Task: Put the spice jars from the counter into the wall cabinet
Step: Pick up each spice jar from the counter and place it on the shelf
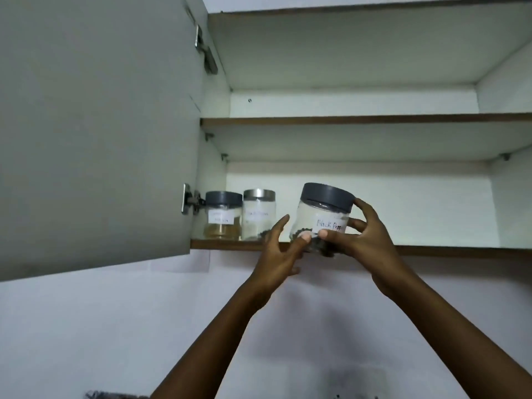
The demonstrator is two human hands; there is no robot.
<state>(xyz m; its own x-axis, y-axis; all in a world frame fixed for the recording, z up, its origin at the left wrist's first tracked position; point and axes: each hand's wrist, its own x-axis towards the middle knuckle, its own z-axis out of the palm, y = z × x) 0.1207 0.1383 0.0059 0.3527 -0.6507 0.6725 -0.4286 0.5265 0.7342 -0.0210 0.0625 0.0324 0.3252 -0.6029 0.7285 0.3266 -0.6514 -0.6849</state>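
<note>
A clear jar with a dark grey lid and a label reading "Black Pepp…" (pixel 322 214) is tilted at the front edge of the bottom shelf (pixel 431 251) of the open wall cabinet. My right hand (pixel 359 237) grips it from the right, thumb on the front and fingers up at the lid. My left hand (pixel 276 251) has its thumb on the jar's lower left side, with the other fingers spread and straight. Two jars stand at the shelf's left end: one with a grey lid and yellow-brown contents (pixel 223 216), one with a metal lid (pixel 258 214).
The grey cabinet door (pixel 95 133) hangs open on the left, its hinges showing. The upper shelf (pixel 359 120) holds nothing visible. To the right of the held jar the bottom shelf is bare. A pale wall lies below the cabinet.
</note>
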